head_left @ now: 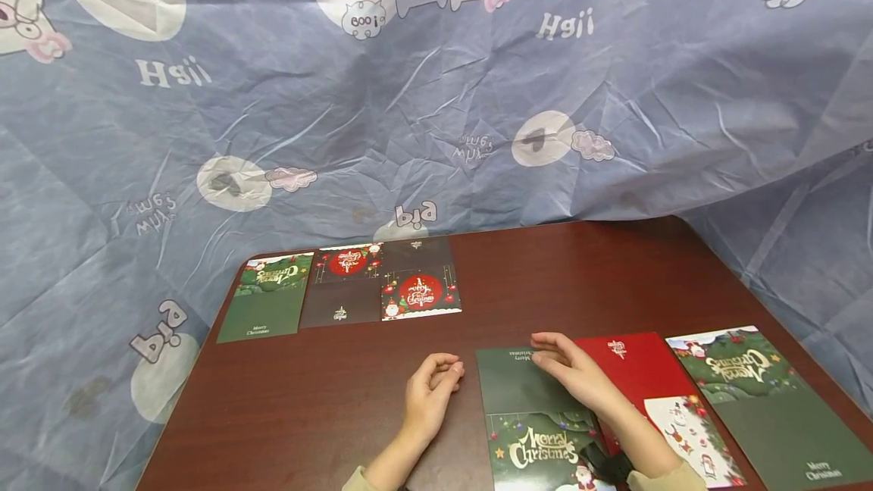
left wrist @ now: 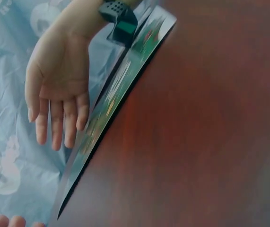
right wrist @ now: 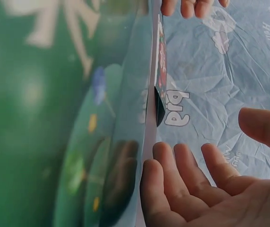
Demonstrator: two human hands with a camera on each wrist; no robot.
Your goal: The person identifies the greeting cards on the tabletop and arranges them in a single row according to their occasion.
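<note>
An unfolded green Christmas card (head_left: 514,391) lies flat near the table's front, its printed half towards me. My right hand (head_left: 576,374) hovers at the card's upper right corner, fingers loosely extended. In the right wrist view that hand (right wrist: 196,191) has relaxed, spread fingers low beside the card's glossy surface (right wrist: 30,142), holding nothing. Left of the card, my left hand (head_left: 428,396) is loosely bent over the bare tabletop, with nothing in it. The left wrist view catches only its fingertips (left wrist: 16,221) at the lower corner, while the right hand (left wrist: 61,80) shows palm outward.
Right of the green card lie a red card (head_left: 630,370), partly covered by the right forearm, and another green card (head_left: 771,415). At the far left are a green card (head_left: 264,309) and two dark cards (head_left: 341,298) (head_left: 419,260). A blue printed cloth (head_left: 382,112) hangs behind the table.
</note>
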